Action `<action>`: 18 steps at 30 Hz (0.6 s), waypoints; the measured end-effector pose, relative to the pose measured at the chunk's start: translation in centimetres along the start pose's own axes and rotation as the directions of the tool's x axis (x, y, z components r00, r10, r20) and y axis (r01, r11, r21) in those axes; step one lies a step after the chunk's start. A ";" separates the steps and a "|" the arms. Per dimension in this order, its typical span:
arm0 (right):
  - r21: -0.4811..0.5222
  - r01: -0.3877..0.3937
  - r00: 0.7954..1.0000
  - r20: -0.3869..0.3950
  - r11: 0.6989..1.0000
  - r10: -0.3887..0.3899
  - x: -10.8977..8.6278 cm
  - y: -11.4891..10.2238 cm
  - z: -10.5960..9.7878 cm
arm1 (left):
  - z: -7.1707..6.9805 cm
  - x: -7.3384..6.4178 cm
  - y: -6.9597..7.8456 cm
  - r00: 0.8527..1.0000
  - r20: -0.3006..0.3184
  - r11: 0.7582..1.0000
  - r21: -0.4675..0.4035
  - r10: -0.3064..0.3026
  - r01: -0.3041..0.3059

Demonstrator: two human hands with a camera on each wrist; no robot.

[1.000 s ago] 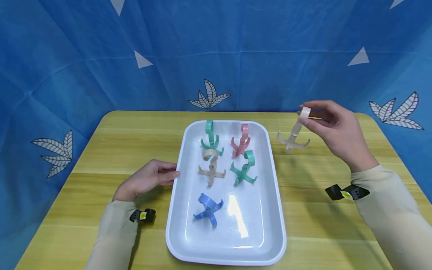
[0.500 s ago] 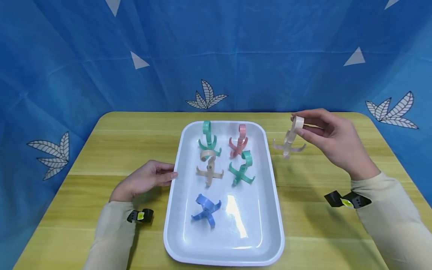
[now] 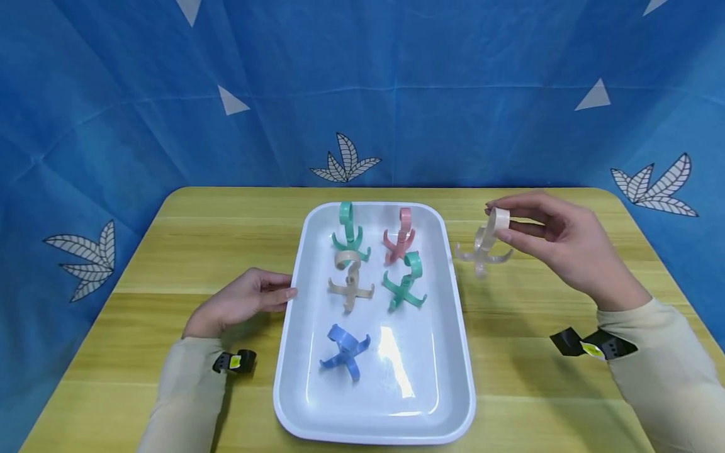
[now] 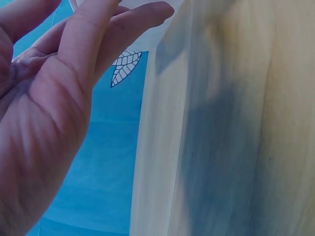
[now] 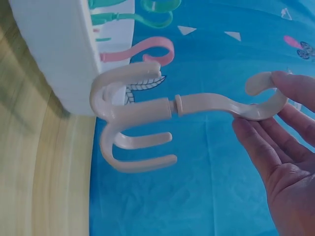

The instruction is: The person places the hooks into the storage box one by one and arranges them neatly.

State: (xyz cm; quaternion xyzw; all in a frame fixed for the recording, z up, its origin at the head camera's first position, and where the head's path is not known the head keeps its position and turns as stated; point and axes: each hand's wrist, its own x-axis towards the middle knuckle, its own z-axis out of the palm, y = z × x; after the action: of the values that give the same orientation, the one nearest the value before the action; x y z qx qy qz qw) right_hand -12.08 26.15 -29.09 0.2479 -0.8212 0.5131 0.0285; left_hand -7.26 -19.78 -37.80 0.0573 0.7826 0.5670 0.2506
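My right hand [image 3: 566,242] pinches the curved top of a cream rotating four-prong hook [image 5: 142,112] between thumb and fingers. The hook hangs prongs-down above the table, just outside the right rim of a white tray [image 3: 466,352]. My left hand [image 3: 243,303] holds the tray's left rim, thumb at the edge and fingers beside it. In the tray stand a rear green hook [image 3: 348,236], a pink hook [image 3: 403,239], a beige hook [image 3: 352,286], another green hook [image 3: 404,288] and, nearer the front, a blue hook [image 3: 347,349].
The tray rests on a yellow wood-grain table [image 3: 187,251]. Behind it hangs a blue cloth [image 3: 425,126] with leaf and triangle prints. Black bands with cameras sit at both wrists.
My right hand has lowered the cream hook and brought it slightly left, nearer the tray's right rim. My left hand keeps its place at the tray.
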 end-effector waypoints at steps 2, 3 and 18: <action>-0.002 0.021 1.000 0.010 1.000 -0.021 -0.3 -0.4 0.0 | 0.0 0.1 0.0 1.000 -0.002 1.000 -0.004 -0.003 0.003; 0.005 0.031 0.999 0.015 0.999 -0.031 -0.5 -0.6 0.0 | 0.1 0.1 0.0 1.000 -0.002 1.000 -0.006 -0.002 0.002; 0.123 0.107 0.991 0.072 0.987 -0.116 -1.9 -2.4 0.5 | 0.1 0.0 -0.1 1.000 0.009 1.000 0.002 0.013 -0.013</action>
State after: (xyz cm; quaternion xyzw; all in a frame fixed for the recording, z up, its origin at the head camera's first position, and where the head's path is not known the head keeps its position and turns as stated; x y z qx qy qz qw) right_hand -9.28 25.59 -27.90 0.3150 -0.7744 0.5486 0.0097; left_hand -7.17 -19.73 -37.89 0.0652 0.7816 0.5676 0.2503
